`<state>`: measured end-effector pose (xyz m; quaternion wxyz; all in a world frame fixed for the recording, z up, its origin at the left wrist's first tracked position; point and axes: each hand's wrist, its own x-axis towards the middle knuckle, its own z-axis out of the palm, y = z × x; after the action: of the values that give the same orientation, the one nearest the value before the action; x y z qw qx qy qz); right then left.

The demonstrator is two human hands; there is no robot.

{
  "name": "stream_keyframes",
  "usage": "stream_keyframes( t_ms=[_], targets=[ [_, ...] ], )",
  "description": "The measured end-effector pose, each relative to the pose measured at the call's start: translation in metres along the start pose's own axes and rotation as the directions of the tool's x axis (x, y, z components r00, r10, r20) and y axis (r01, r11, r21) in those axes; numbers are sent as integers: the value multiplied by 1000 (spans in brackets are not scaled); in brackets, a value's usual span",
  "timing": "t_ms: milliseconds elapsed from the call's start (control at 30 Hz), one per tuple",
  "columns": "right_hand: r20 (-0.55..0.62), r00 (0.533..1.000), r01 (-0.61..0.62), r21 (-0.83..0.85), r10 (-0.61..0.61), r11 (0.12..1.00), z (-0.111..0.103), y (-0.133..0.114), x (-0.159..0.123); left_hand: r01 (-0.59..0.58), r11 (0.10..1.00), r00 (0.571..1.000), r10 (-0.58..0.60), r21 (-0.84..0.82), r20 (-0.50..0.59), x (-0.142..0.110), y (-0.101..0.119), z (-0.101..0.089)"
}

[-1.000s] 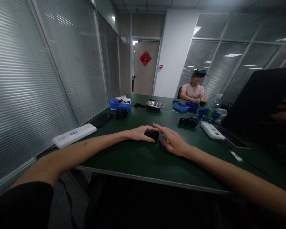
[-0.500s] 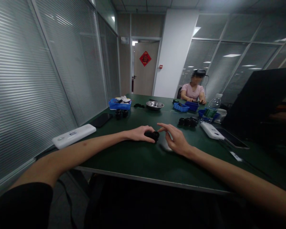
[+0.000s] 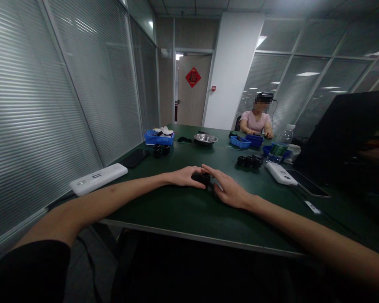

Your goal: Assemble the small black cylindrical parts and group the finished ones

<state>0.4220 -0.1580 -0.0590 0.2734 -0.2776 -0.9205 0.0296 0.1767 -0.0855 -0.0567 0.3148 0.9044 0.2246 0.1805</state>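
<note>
On the green table (image 3: 164,206), my left hand (image 3: 183,176) is closed around a small black rounded part (image 3: 201,179), its kind too dark to make out. The thumb lies along the near side and the fingers pass over the far side. At the part's right end is my right hand (image 3: 230,190), fingers stretched out and thumb apart. Its fingertips reach over the top of the part, close to the left fingers; whether they touch it I cannot tell.
Black round parts (image 3: 249,161) stand to the right, others (image 3: 161,150) left. Farther back are a metal bowl (image 3: 205,139) and blue baskets (image 3: 240,143). White power banks (image 3: 98,178), phones (image 3: 135,158) and a bottle (image 3: 281,145) flank my arms. A person (image 3: 255,121) sits opposite.
My right hand has moved left, its fingers now over the black part's right end. My left hand keeps its hold in the same place.
</note>
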Motion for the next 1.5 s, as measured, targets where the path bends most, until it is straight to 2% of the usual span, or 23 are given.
stream_keyframes(
  t_ms=[200,367,433,667,933,1133,1233,1400,1500],
  targets=[
    [-41,999,4,11,-4,1000,2,3,0,30,1000,999,-30,10,-12,0,2,0],
    [-244,969,-38,-29,29,999,-1,5,-1,8,998,1000,-8,56,1,1,6,-1],
    [-289,957,-40,-50,24,998,-2,5,-2,-6,998,1000,5,57,7,0,7,-1],
    [-251,968,-35,-57,20,998,-1,4,-1,-11,998,1000,11,60,12,0,6,-1],
    [-102,995,-14,-51,9,999,0,2,1,-7,997,1000,7,78,-4,1,0,0],
    [-9,999,37,-8,-38,999,1,0,2,-4,1000,1000,4,21,-15,2,-3,1],
    [-35,999,31,-26,-32,999,0,2,2,10,1000,1000,-10,24,-15,2,1,1],
    [-198,980,-19,-54,7,998,-2,6,0,6,997,1000,-6,73,5,0,6,-1],
    [-238,971,-24,-72,6,997,-3,6,0,-5,997,1000,4,74,7,0,7,-1]
  ],
)
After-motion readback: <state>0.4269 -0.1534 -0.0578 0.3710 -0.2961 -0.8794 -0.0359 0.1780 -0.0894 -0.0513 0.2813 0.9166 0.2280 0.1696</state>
